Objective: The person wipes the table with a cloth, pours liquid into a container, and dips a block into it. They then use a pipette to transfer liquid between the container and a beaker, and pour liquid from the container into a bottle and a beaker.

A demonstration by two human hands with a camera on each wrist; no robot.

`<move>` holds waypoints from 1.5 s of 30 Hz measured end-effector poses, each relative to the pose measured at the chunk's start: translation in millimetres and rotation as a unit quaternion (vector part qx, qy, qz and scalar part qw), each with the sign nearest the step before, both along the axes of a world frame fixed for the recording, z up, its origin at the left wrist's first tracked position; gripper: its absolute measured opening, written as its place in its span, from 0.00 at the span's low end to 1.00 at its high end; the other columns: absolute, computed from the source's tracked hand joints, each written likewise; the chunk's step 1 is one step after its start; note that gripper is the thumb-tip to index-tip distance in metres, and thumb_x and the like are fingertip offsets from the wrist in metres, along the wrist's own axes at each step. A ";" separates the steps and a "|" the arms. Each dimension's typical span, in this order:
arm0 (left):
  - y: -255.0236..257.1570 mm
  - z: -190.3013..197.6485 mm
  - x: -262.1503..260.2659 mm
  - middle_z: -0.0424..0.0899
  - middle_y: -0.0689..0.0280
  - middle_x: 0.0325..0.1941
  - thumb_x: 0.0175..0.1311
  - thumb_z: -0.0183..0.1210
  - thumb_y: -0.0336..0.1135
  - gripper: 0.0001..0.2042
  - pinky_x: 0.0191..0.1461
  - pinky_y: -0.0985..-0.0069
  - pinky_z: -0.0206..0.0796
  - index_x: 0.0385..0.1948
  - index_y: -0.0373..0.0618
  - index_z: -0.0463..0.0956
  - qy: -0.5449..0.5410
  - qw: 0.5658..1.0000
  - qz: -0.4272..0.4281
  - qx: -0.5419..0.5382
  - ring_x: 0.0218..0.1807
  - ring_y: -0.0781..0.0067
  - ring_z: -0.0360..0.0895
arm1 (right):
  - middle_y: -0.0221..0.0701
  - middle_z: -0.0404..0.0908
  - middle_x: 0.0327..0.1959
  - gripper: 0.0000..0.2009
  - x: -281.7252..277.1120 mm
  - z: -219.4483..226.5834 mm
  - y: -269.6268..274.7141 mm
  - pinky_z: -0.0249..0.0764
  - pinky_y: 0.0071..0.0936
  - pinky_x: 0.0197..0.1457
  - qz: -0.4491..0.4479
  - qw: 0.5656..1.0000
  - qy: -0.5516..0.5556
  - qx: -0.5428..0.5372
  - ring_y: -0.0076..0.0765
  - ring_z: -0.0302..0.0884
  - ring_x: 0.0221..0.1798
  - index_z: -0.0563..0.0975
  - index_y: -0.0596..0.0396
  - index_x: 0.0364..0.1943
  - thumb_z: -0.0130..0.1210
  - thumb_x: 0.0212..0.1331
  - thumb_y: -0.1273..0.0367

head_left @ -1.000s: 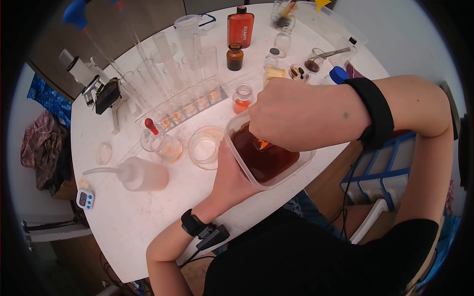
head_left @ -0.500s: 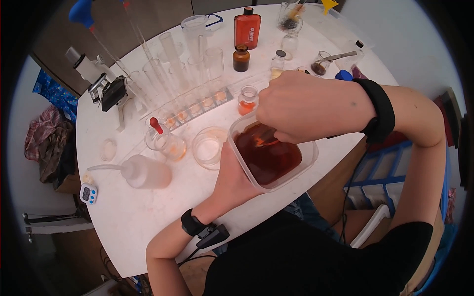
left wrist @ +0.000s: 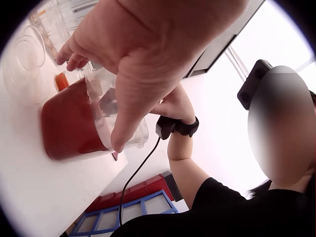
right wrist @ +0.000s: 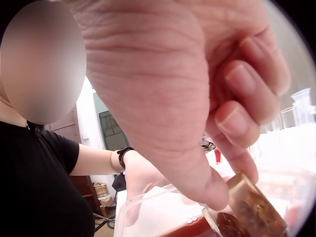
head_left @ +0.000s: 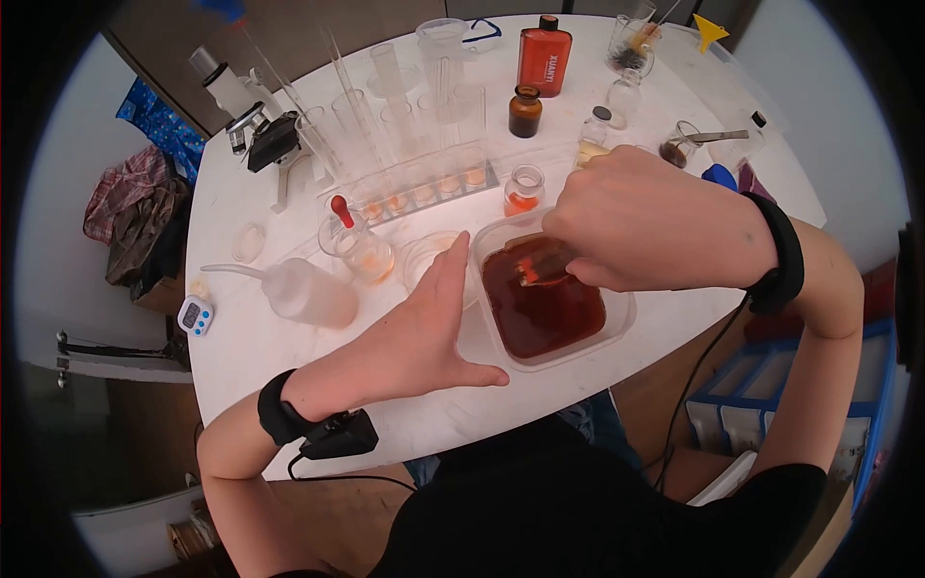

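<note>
A clear plastic tub (head_left: 621, 323) of dark red-brown liquid (head_left: 544, 323) stands near the table's front edge. My right hand (head_left: 665, 222) is over the tub, pinching a small clear rectangular block (right wrist: 254, 205) between thumb and fingertips. Brownish patches show through the block, and its lower end goes out of the right wrist view. Beside the tub's left wall is my left hand (head_left: 405, 332), thumb and fingers spread apart, holding nothing. From the left wrist view, the liquid shows red through the tub's side.
Left of the tub are a glass dish (head_left: 424, 260), a squeeze bottle (head_left: 313, 294) and a red-bulbed dropper (head_left: 342, 212). Behind stand a small jar of orange liquid (head_left: 523, 193), a test tube rack (head_left: 434, 193), a brown bottle (head_left: 525, 111) and a microscope (head_left: 255, 120).
My left hand has let go of the tub and moved a little left, its fingers spreading. The right hand still pinches the block over the liquid. The head view has turned left.
</note>
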State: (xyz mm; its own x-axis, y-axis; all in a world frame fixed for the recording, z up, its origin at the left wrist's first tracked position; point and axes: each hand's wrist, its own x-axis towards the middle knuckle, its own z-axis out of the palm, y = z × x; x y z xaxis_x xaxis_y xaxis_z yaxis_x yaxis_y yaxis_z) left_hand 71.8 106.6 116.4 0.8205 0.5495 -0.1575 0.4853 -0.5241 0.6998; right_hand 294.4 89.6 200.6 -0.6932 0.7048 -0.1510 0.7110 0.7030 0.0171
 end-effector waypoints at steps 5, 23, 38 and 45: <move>14.0 -15.8 4.7 0.53 0.40 0.62 0.38 0.72 0.42 0.57 0.68 0.67 0.49 0.63 0.32 0.33 -0.034 0.998 0.021 -0.049 0.66 0.50 0.55 | 0.35 0.75 0.20 0.06 3.3 -4.6 -6.0 0.68 0.33 0.33 -0.036 0.999 0.013 0.029 0.41 0.75 0.28 0.77 0.56 0.24 0.60 0.44 0.68; 10.1 -76.2 16.0 0.53 0.57 0.64 0.30 0.76 0.41 0.58 0.67 0.66 0.51 0.63 0.46 0.37 -0.244 0.963 -0.013 -0.111 0.66 0.64 0.55 | 0.36 0.77 0.21 0.07 6.0 -10.8 -6.8 0.67 0.35 0.35 -0.066 0.996 0.051 -0.006 0.43 0.74 0.28 0.77 0.57 0.25 0.60 0.40 0.71; 13.6 -77.3 20.5 0.62 0.48 0.58 0.29 0.75 0.42 0.54 0.58 0.66 0.63 0.60 0.39 0.44 -0.257 0.963 -0.003 -0.078 0.57 0.53 0.67 | 0.39 0.75 0.18 0.07 2.4 -20.3 -6.5 0.71 0.36 0.31 -0.050 0.996 0.070 -0.003 0.46 0.75 0.26 0.75 0.59 0.20 0.59 0.38 0.70; 14.8 -75.1 21.6 0.66 0.50 0.56 0.29 0.75 0.42 0.54 0.58 0.66 0.63 0.60 0.39 0.45 -0.264 0.959 -0.010 -0.102 0.56 0.54 0.69 | 0.40 0.75 0.18 0.07 -2.2 -26.6 -5.0 0.70 0.36 0.29 -0.050 0.998 0.038 -0.018 0.46 0.75 0.25 0.76 0.59 0.20 0.60 0.40 0.69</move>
State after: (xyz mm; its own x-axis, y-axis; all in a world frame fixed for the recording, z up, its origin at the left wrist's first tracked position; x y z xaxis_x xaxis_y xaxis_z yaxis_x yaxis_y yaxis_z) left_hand 93.3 121.4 41.3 0.8258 0.5342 0.1805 0.0258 -0.3555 0.9343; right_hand 292.2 84.6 174.0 -0.6301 0.7660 -0.1274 0.7759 0.6276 -0.0637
